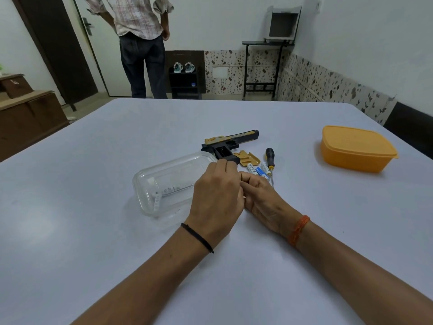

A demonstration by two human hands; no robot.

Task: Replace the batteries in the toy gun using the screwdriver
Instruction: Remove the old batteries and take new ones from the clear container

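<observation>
The black and gold toy gun (230,140) lies on its side at mid-table, its grip's battery bay open and facing up. Its gold cover (248,157) rests just right of the grip. Three batteries (257,170), white and blue, lie beside the cover. The screwdriver (270,160), with a black and yellow handle, lies right of them, tip toward me. My left hand (215,193) has curled fingers, its knuckles at the grip's butt. My right hand (260,195) is curled against it. Whatever is between the hands is hidden.
A clear plastic container (164,184) lies left of my hands, partly under my left hand. An orange lidded box (356,148) sits at the right. The table (93,231) is pale grey. A person stands beyond its far edge, back turned.
</observation>
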